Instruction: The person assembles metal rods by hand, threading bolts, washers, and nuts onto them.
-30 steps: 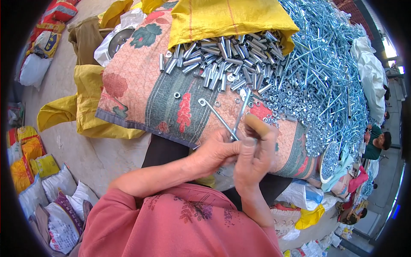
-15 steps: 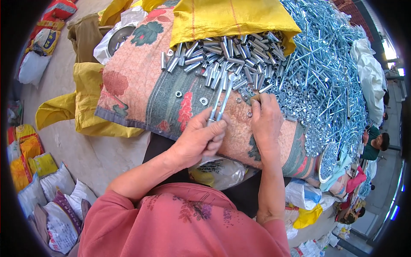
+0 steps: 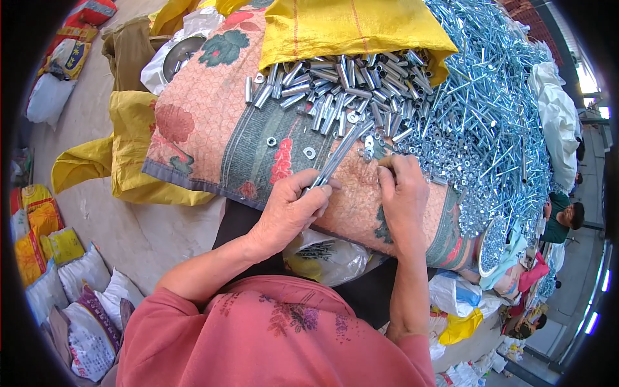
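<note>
My left hand (image 3: 293, 206) is closed round a small bunch of long metal bolts (image 3: 338, 157). They slant up to the right, and their far ends lie over the edge of the loose steel sleeves (image 3: 329, 109). My right hand (image 3: 405, 193) is just right of them, thumb and forefinger pinched together above the patterned cloth (image 3: 358, 177). Whatever its fingertips hold is hidden. Beside those fingertips are a few washers (image 3: 368, 149), and a spread of small nuts (image 3: 451, 158) runs off to the right. One separate washer (image 3: 309, 153) rests on the cloth's dark band.
A yellow woven sack (image 3: 354, 26) spills the sleeves. Long bolts form a big heap (image 3: 490, 97) at the right, with a white bowl of small parts (image 3: 492, 248) below. A metal bowl (image 3: 180, 57) stands far left. Filled sacks (image 3: 87, 271) line the left floor; another person (image 3: 564, 216) is at far right.
The bolts in my left hand have tilted further right and now lie close together instead of spread apart. My right hand has drawn slightly toward me.
</note>
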{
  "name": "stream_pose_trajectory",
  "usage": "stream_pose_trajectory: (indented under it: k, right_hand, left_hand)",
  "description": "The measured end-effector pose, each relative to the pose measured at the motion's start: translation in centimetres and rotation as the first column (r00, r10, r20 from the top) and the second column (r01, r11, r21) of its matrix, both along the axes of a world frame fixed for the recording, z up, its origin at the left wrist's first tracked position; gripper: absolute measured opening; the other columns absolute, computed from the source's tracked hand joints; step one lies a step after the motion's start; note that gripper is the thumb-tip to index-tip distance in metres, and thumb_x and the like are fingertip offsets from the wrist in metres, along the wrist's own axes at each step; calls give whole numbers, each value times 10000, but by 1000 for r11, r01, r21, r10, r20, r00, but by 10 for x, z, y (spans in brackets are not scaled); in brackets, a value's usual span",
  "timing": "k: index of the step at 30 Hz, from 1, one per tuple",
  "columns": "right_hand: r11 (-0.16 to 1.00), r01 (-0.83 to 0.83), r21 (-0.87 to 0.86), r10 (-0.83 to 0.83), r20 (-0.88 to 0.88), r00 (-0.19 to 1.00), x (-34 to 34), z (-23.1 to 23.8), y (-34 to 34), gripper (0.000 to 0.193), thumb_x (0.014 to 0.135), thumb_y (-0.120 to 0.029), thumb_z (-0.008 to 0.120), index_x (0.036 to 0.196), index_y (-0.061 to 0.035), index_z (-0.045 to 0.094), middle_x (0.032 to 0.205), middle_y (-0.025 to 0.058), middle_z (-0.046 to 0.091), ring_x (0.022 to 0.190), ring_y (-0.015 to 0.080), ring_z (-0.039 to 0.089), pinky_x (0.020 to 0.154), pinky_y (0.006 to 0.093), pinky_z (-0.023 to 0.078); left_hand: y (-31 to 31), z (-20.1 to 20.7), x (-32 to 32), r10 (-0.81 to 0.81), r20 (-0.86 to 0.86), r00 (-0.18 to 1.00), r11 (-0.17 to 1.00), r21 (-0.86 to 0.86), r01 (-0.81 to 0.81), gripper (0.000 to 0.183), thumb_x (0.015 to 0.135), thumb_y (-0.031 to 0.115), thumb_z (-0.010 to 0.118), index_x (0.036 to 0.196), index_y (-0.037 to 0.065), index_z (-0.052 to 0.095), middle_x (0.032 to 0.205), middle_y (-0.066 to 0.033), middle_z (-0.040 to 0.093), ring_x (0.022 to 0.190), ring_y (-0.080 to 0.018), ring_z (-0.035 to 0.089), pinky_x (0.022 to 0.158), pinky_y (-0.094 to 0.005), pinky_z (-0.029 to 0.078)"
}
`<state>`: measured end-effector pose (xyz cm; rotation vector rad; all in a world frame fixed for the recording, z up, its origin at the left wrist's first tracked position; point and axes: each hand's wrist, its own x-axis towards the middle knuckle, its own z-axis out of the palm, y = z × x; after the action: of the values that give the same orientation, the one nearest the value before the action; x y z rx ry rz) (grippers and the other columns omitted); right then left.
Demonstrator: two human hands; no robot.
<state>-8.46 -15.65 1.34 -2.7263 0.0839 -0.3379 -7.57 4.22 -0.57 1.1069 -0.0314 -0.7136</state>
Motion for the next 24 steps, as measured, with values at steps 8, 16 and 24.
stream_pose_trajectory:
  k: [8,16,24]
  right_hand:
    - [998,-55,21,53,100,994,12,-10,9,153,736,-48,625,875,-47,562,829,120,530,722,310,556,626,392,444]
    - [982,-49,181,37,68,997,0,-8,-7,127,748,-23,625,800,-30,509,744,84,526,617,221,529,560,310,438]
    - [466,25,884,-34,-10,999,-29,18,-6,102,851,-77,597,933,-22,569,731,2,537,565,34,461,484,168,373]
  left_hand:
    - [-9,4,-2,36,-20,999,999,-8,-36,202,893,178,524,1024,33,576,641,27,470,483,-9,338,418,-161,244]
    - [-4,-2,-7,15,77,997,998,54,-19,140,859,193,558,807,63,564,625,24,497,496,-13,373,429,-173,270]
    - [-11,-8,-13,-130,354,926,969,245,42,115,849,112,558,836,1,585,649,21,469,600,-45,403,535,-226,341]
